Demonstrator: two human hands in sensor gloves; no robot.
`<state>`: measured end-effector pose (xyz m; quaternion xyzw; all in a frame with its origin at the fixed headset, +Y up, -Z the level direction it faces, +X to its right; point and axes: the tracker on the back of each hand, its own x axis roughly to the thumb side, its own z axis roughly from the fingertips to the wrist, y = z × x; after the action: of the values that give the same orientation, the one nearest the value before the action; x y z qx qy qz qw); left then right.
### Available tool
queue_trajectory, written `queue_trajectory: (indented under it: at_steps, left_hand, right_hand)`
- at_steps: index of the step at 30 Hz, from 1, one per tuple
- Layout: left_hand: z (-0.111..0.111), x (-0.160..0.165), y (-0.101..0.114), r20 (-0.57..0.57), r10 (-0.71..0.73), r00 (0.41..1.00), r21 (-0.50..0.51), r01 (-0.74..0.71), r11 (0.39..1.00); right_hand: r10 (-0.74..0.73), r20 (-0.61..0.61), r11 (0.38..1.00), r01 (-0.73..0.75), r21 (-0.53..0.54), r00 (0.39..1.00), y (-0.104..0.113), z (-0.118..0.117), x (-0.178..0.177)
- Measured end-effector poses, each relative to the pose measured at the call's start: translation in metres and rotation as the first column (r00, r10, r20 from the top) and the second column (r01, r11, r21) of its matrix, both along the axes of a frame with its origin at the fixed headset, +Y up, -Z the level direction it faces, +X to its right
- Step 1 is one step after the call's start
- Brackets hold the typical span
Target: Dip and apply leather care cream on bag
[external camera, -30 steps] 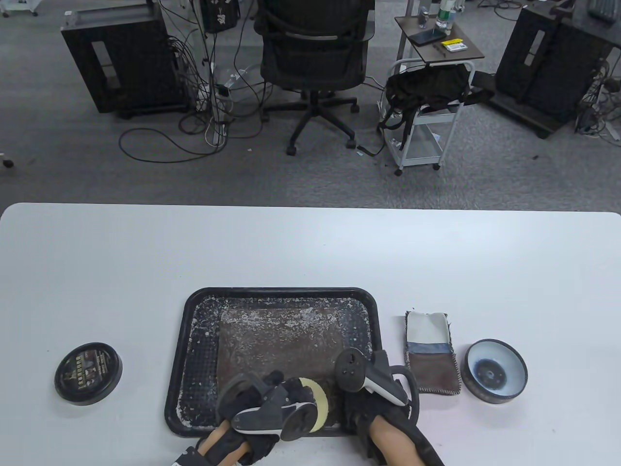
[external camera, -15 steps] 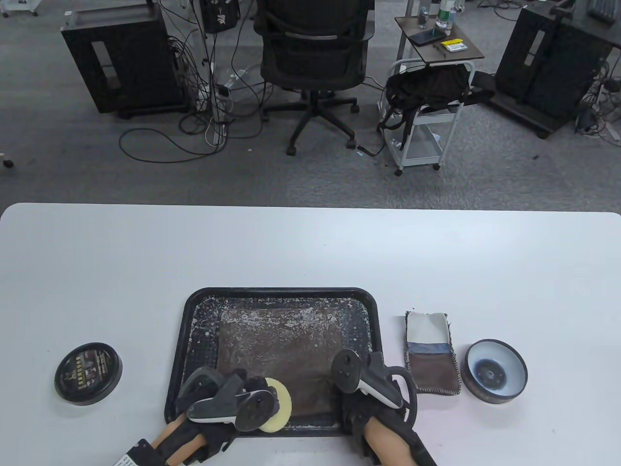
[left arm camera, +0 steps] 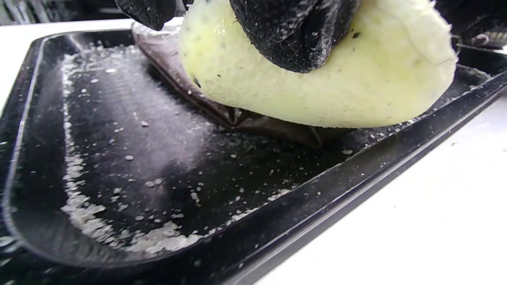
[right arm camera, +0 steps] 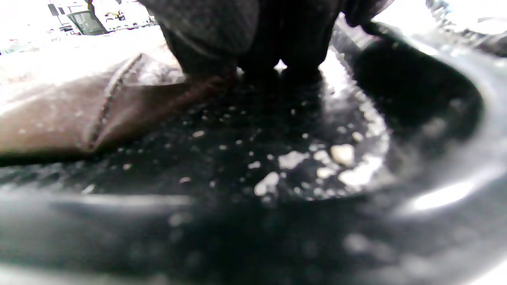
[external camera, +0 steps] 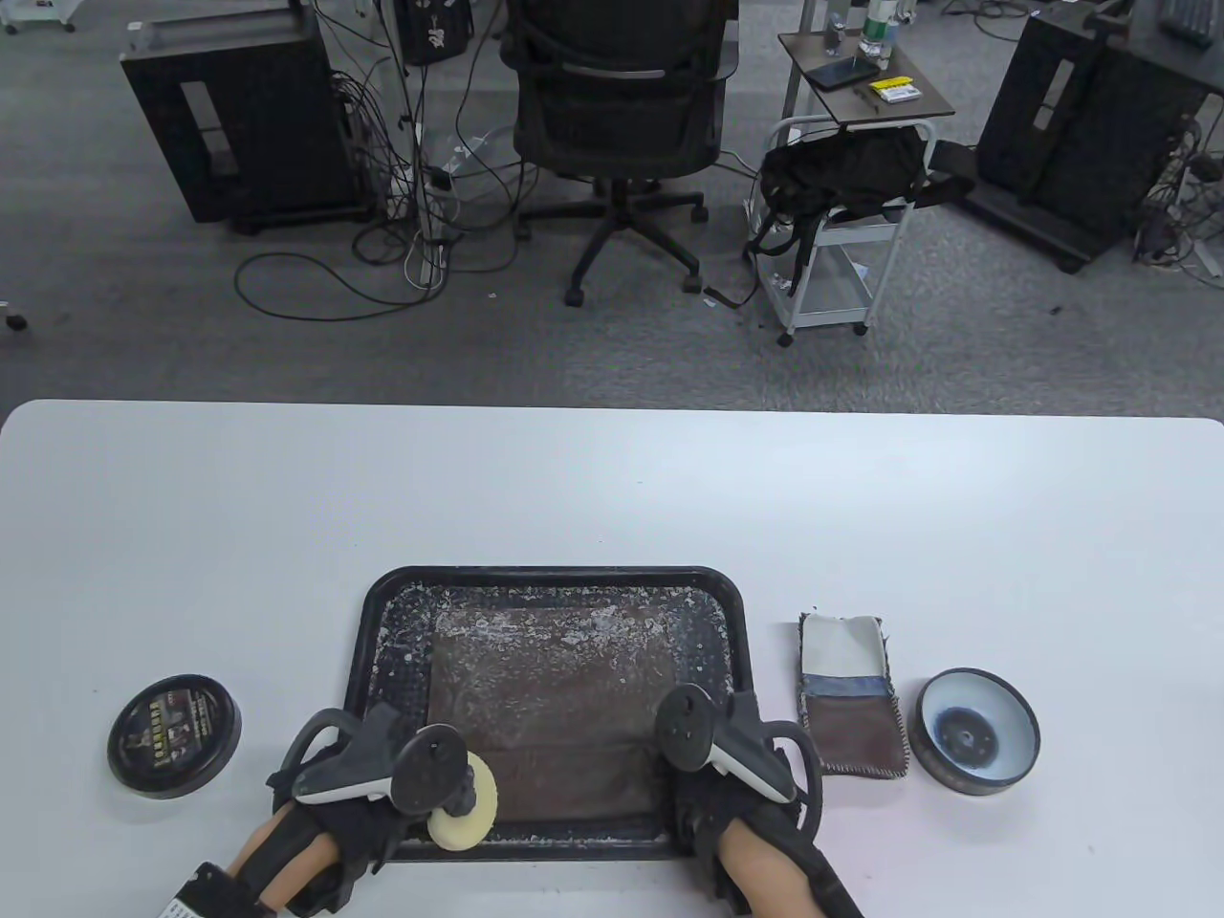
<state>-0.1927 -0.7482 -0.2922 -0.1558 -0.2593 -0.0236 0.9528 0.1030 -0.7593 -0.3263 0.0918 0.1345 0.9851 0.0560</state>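
A flat brown leather bag lies in a black tray speckled with white crumbs. My left hand grips a round pale-yellow sponge and holds it against the bag's near left corner. In the left wrist view the gloved fingertips dig into the sponge, which sits on the bag's edge. My right hand is at the bag's near right corner. Its fingers come down on the bag's edge. The open cream tin stands right of the tray.
The tin's black lid lies left of the tray. A folded cloth lies between the tray and the tin. The white table stretches bare beyond the tray. An office chair and a cart stand on the floor behind.
My left hand has slid the sponge leftward along the bag's near edge, from near the middle to the left corner. The right hand has stayed in place.
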Motion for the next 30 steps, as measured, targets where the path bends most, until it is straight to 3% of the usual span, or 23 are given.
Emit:
queue_trajectory:
  at_steps: [23, 30]
  left_hand:
    - [-0.004, -0.019, -0.005, -0.074, -0.066, 0.995, -0.089, 0.06, 0.994]
    - [-0.004, -0.023, -0.001, -0.071, -0.018, 0.997, -0.086, 0.012, 0.996]
  right_hand:
    - [-0.034, -0.002, 0.998, 0.034, -0.044, 0.999, -0.001, -0.001, 0.004]
    - [-0.046, -0.002, 0.997, 0.046, -0.054, 0.999, -0.001, -0.001, 0.005]
